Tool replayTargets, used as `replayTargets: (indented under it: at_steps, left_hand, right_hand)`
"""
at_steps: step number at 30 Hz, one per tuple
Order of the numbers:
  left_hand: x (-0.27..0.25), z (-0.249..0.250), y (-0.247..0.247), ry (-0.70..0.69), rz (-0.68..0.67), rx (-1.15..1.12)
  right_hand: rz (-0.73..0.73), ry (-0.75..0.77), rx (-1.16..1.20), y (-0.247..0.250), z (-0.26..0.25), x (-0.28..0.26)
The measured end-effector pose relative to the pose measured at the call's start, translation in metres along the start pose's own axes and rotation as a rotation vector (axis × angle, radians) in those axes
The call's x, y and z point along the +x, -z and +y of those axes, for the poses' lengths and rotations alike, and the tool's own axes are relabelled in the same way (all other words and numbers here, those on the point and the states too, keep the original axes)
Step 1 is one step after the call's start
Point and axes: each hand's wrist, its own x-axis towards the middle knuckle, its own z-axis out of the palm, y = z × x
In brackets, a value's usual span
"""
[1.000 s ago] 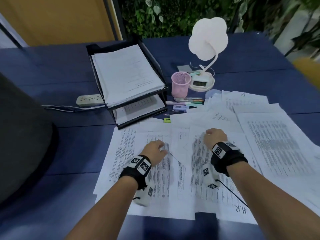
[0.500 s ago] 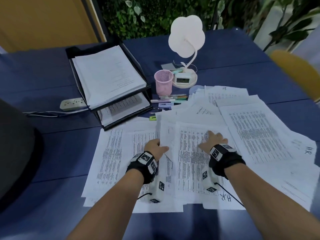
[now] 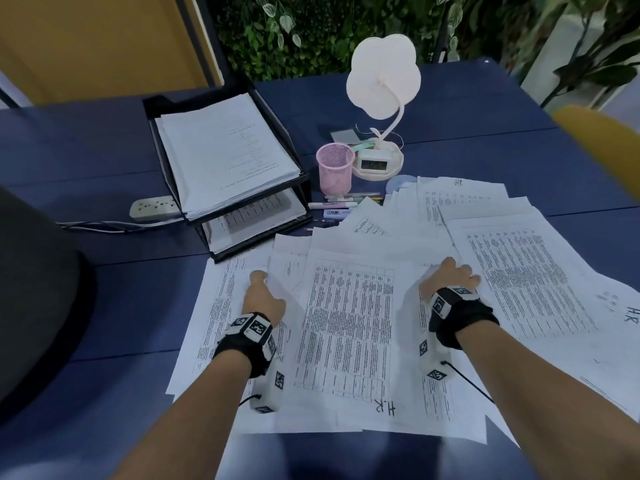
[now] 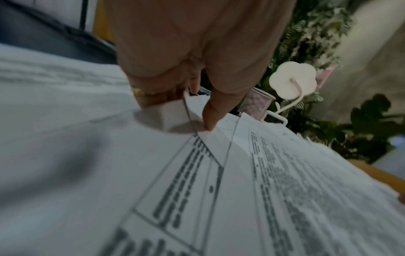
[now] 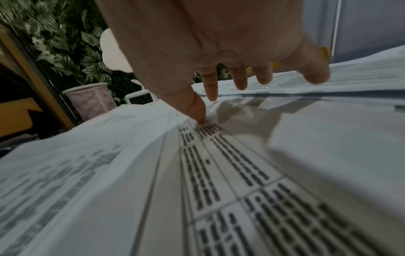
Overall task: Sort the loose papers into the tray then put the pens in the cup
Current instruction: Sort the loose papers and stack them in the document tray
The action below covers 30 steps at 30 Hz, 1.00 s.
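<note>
Loose papers (image 3: 349,320) are spread in overlapping layers across the lower centre and right of the head view, on the blue table (image 3: 104,299). The left hand (image 3: 264,296) is seen at the left edge of the central sheet; in the left wrist view a lifted paper edge is pinched between thumb and curled fingers (image 4: 210,110). The right hand (image 3: 450,280) is laid on the sheets at centre right, fingers spread and fairly straight, with the thumb tip (image 5: 197,110) pressed down on printed text.

The sheets are judged light, thin and floppy, and apt to slide over one another; a hold at opposite side edges, with the stack squared first, is judged best. Creasing is a risk if one corner alone is lifted.

Further up, pens (image 3: 346,204) are lying flat at frame centre, partly covered by paper corners, so their count cannot be told. Just beyond, the pink mesh cup (image 3: 335,167) is standing upright. The black two-tier tray (image 3: 294,168) sits at upper left, both tiers already holding paper.

How many sheets the left hand holds is hidden. Both wrist views are blurred, and the print is unreadable.
</note>
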Motion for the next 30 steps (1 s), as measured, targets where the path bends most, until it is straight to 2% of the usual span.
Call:
replayTargets:
  at_steps: [3,4,7,9,12,15,18,20,24,27,30]
  left_hand:
    - [0.002,0.000,-0.003,-0.009,-0.018,0.344]
    - [0.002,0.000,-0.005,0.004,-0.030,0.392]
    - [0.004,0.002,-0.009,0.048,-0.054,0.361]
    - [0.004,0.005,-0.008,0.032,-0.040,0.422]
    - [0.003,0.011,-0.006,-0.071,0.011,0.474]
    - [0.000,0.017,-0.010,-0.195,0.018,0.534]
    - [-0.002,0.023,-0.013,-0.236,0.029,0.621]
    - [-0.003,0.026,-0.018,-0.256,-0.014,0.657]
    - [-0.003,0.031,-0.031,-0.205,-0.113,0.558]
    - [0.000,0.040,-0.032,-0.190,-0.126,0.486]
    - [0.007,0.046,-0.030,-0.212,-0.096,0.280]
  right_hand:
    - [-0.044,0.026,0.000,-0.005,-0.005,-0.004]
    - [-0.057,0.040,0.004,-0.007,-0.007,-0.005]
    - [-0.079,0.064,0.000,-0.009,-0.012,-0.006]
    - [-0.073,0.050,-0.063,-0.010,-0.011,-0.007]
    - [-0.071,0.044,-0.077,-0.007,-0.011,-0.008]
    - [-0.115,0.105,-0.149,-0.005,-0.011,-0.008]
    - [-0.151,0.171,-0.226,-0.005,-0.009,-0.008]
    - [-0.178,0.189,-0.236,-0.006,-0.007,-0.008]
    - [-0.167,0.174,-0.194,-0.007,-0.006,-0.009]
    - [-0.145,0.181,-0.206,-0.011,-0.006,-0.011]
    - [-0.175,0.221,-0.237,-0.012,-0.005,-0.008]
